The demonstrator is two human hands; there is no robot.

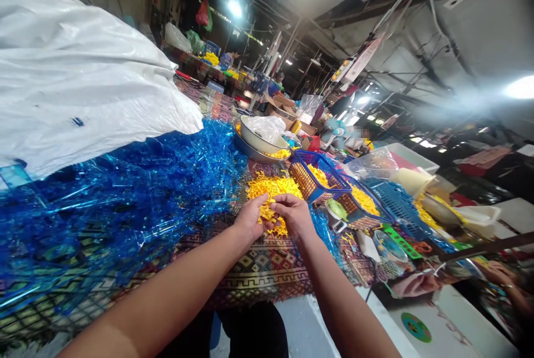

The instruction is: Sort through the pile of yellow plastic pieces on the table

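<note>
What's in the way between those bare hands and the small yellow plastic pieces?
Nothing visible. The bare left hand and bare right hand are at the heap of small yellow plastic pieces; the blue plastic mesh basket stands beside it, not between.

Count, desk [287, 271] and around.
Yellow pieces [273, 186]: one loose pile, dozens at least; overlapped, no exact figure.
Blue pieces [167, 185]: one heap, very many; likewise uncountable.
White sack [95, 85]: 1.
Blue baskets beside the pile: 2, first [297, 176] and second [352, 216]; one yellow load in each, pieces not countable.
Cream bowl [250, 136]: 1. Basin [254, 152] under it: 1. Clear bag [269, 126] in the bowl: 1.
Mug [334, 216]: 1.
Green strip [400, 241]: 1.
Fan [336, 131]: 1.
Round sticker [416, 327]: 1.
Hanging red bag [202, 14]: 1.
Lit lamps [235, 8]: at least 3.
Tubs [479, 216], far right: overlapping, total uncertain.
</note>
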